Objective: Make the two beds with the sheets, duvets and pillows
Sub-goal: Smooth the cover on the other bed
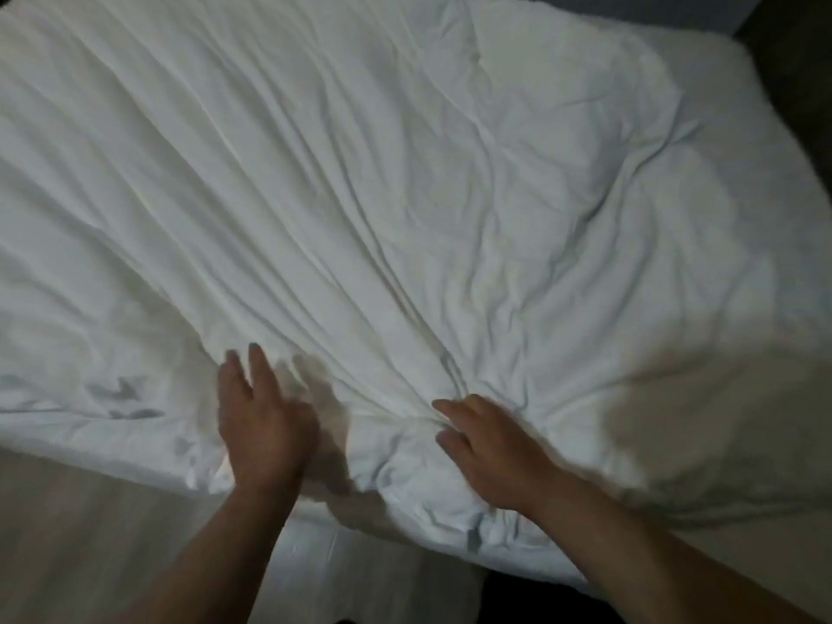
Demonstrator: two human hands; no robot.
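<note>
A white, creased duvet (360, 195) lies spread over the bed and fills most of the view. Its near edge is bunched into folds between my hands. My left hand (261, 421) lies flat on the duvet near that edge, fingers straight and spread, partly blurred. My right hand (486, 452) rests on the bunched folds with fingers extended toward the left. The white sheet on the mattress (743, 173) shows bare along the right side, beyond the duvet's edge.
The bed's near side panel (90, 533) runs pale along the bottom left. A dark floor gap (517, 596) shows at the bottom centre. Dark floor and a wall (792, 20) lie past the bed's far right corner.
</note>
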